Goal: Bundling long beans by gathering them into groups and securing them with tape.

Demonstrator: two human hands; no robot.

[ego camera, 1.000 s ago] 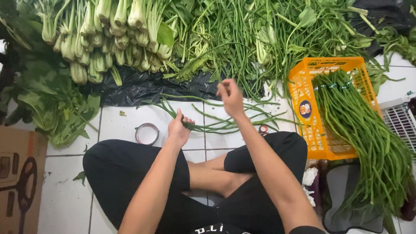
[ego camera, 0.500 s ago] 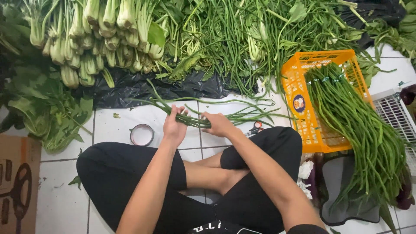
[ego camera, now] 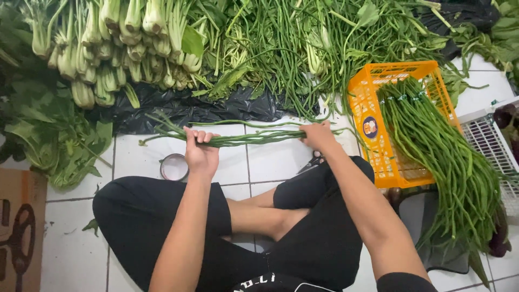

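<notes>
Both hands grip one bundle of long beans (ego camera: 246, 138): left hand (ego camera: 201, 151) closed round one end, right hand (ego camera: 319, 136) round the other, keeping it level and gathered above the floor, beside the orange crate (ego camera: 378, 157).

A round sticker (ego camera: 370, 127), blue with white and red marks, sits on the near left wall of the orange plastic crate (ego camera: 378, 162). Well left of the crate, at the frame's lower left edge, lies a brown cardboard box (ego camera: 19, 232) bearing black printed shapes.
</notes>
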